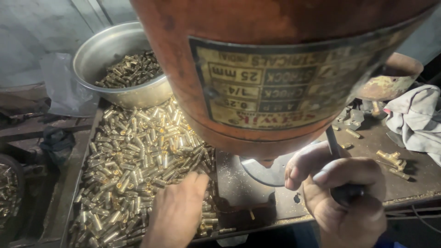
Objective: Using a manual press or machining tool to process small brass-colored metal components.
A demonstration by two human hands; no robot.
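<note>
A large heap of small brass parts (138, 156) fills a shallow metal tray on the left. My left hand (177, 211) lies flat on the heap's right edge, fingers together, reaching into the pieces. My right hand (342, 195) is closed around a dark lever handle (337, 156) under an orange machine head (275, 64) that fills the upper middle of the head view. Beneath the machine's tip sits a round metal work plate (262, 172), lit brightly.
A steel bowl (98, 50) with darker brass parts stands behind the heap. A few loose brass pieces (392, 160) and a grey rag (418, 119) lie on the right of the bench. A rusty round part (390, 80) sits behind them. Another container of brass parts (7, 188) is at far left.
</note>
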